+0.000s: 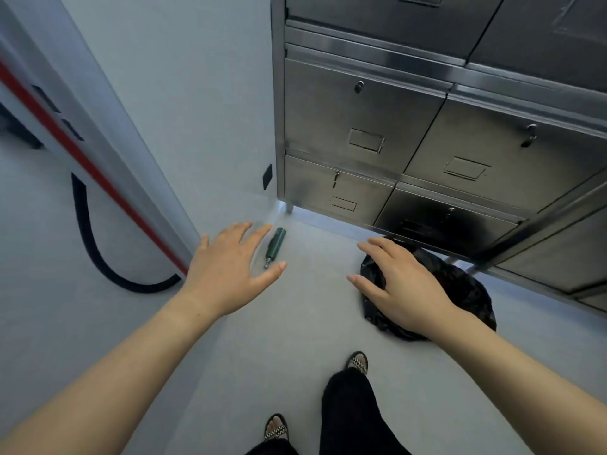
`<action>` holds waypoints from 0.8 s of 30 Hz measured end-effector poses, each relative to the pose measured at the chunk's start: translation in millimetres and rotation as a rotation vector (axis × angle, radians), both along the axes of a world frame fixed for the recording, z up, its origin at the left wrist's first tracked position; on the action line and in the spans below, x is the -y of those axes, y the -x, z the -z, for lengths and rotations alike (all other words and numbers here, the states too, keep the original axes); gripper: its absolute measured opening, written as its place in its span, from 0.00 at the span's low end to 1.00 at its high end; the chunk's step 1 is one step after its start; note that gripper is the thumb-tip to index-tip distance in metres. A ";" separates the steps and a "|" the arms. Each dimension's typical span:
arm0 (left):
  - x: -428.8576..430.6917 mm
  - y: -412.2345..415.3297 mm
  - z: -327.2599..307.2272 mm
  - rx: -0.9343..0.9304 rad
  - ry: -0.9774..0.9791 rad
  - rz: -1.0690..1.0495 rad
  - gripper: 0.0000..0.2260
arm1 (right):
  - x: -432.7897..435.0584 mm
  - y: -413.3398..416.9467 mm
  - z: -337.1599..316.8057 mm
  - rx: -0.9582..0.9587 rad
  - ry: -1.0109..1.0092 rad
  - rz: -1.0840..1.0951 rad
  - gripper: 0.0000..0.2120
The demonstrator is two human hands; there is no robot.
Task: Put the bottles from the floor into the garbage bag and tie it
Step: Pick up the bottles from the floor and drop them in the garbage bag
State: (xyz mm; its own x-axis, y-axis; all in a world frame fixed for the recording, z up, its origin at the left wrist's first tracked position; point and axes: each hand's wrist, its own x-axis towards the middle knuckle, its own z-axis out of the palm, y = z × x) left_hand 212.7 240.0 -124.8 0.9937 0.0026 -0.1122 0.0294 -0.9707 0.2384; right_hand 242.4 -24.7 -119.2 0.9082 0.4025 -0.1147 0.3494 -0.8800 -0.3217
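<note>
A black garbage bag (460,290) sits crumpled on the floor (295,323) beside the steel cabinet (410,142); its contents cannot be seen. A green bottle (275,245) lies near the wall corner. Left hand (226,274) and right hand (404,287) hover apart, fingers spread, holding nothing.

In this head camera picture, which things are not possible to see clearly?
- Head view: the black plastic garbage bag is partly covered by the right hand; its opening cannot be seen.
- The small dark green bottle lying on the grey floor beside the left hand is too small to read.
</note>
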 end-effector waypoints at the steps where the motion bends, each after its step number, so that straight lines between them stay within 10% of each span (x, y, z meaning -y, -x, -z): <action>1: 3.0 -11.3 2.7 -0.008 -0.001 0.000 0.32 | 1.1 -13.2 2.6 0.003 -0.020 -0.003 0.29; 24: 18.5 -262.4 81.9 -0.179 -0.022 -0.165 0.38 | -13.9 -316.3 119.6 -0.250 -0.160 -0.156 0.27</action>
